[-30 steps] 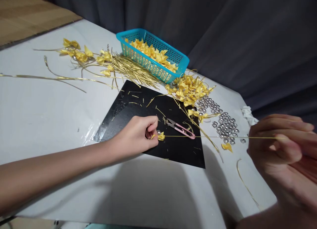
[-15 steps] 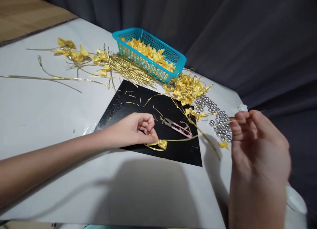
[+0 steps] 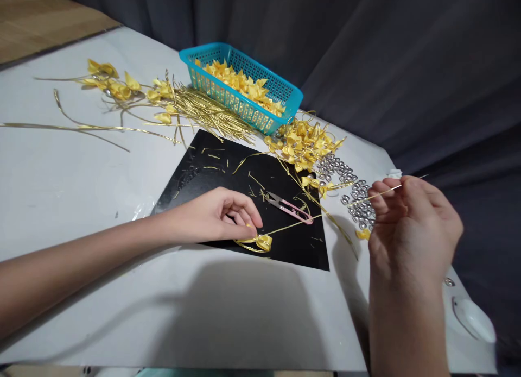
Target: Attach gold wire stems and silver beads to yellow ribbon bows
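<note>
A thin gold wire (image 3: 325, 214) is stretched slantwise across the black mat (image 3: 211, 176), pinned with its yellow bow (image 3: 262, 241) under the closed left hand (image 3: 222, 217) and pinched higher by the right hand (image 3: 407, 230).

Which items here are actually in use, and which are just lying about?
In use: left hand pinning yellow bow; right hand pinching gold wire; black mat.
Lying about: snips, silver beads, blue basket, wire bundle, loose bows.

No text, label, brand, number or sign is readable on any thing in this view.
</note>
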A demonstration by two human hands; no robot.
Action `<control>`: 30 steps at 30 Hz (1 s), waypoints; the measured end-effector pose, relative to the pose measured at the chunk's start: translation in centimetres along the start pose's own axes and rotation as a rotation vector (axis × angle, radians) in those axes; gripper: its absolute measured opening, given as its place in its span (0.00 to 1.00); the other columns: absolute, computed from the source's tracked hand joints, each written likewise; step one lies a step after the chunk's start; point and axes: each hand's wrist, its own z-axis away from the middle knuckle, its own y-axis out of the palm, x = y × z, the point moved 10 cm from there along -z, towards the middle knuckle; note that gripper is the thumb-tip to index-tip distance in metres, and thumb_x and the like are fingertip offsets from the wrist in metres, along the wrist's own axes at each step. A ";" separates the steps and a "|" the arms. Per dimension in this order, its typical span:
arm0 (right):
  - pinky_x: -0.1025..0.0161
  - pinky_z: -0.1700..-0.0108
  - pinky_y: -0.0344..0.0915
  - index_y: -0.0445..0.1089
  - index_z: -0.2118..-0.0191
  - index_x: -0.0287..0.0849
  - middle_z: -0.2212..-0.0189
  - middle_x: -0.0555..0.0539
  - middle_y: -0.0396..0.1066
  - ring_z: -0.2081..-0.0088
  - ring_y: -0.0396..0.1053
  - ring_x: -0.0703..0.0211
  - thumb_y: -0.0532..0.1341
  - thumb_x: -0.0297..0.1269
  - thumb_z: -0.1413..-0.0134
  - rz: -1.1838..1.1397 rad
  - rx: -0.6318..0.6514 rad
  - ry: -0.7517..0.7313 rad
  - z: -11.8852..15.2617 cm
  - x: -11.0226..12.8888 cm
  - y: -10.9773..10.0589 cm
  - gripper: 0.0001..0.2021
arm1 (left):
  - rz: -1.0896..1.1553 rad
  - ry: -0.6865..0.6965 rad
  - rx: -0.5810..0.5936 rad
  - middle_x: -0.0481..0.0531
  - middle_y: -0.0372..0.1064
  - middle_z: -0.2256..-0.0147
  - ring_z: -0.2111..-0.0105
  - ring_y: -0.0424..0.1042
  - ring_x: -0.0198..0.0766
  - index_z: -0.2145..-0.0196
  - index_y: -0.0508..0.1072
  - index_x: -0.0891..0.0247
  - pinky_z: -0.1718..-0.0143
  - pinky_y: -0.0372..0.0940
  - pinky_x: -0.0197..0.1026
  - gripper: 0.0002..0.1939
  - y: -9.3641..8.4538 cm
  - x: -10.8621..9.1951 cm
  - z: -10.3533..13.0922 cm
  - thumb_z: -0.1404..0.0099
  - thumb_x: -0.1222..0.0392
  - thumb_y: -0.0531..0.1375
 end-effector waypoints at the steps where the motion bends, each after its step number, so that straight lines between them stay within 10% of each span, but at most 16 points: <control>1: 0.76 0.77 0.66 0.67 0.73 0.35 0.80 0.50 0.70 0.77 0.71 0.68 0.57 0.22 0.50 0.005 -0.001 0.001 -0.1 -0.1 0.0 0.05 | 0.001 -0.001 0.005 0.44 0.64 0.79 0.79 0.62 0.26 0.72 0.73 0.67 0.80 0.60 0.27 0.06 0.0 0.0 0.0 0.51 0.68 0.64; 15: 0.77 0.78 0.67 0.68 0.73 0.35 0.79 0.50 0.71 0.77 0.71 0.68 0.61 0.28 0.50 0.133 0.101 0.142 -0.1 -3.7 1.3 0.03 | -0.230 0.026 0.170 0.50 0.74 0.68 0.85 0.57 0.26 0.63 0.80 0.60 0.86 0.52 0.31 0.15 0.8 0.2 0.5 0.48 0.68 0.58; 22: 0.76 0.75 0.68 0.68 0.71 0.38 0.78 0.52 0.71 0.76 0.71 0.70 0.64 0.34 0.52 0.182 0.182 0.201 0.3 -4.9 1.9 0.06 | -0.294 0.264 0.151 0.52 0.77 0.67 0.63 0.72 0.37 0.67 0.80 0.62 0.62 0.66 0.34 0.12 1.3 -2.1 1.0 0.47 0.70 0.60; 30: 0.76 0.75 0.68 0.68 0.72 0.38 0.79 0.53 0.71 0.77 0.71 0.70 0.67 0.36 0.55 0.277 0.244 0.260 0.8 -5.6 2.7 0.09 | -0.063 0.062 0.183 0.53 0.77 0.70 0.67 0.76 0.38 0.70 0.79 0.64 0.61 0.70 0.38 0.07 1.2 0.5 0.3 0.50 0.62 0.66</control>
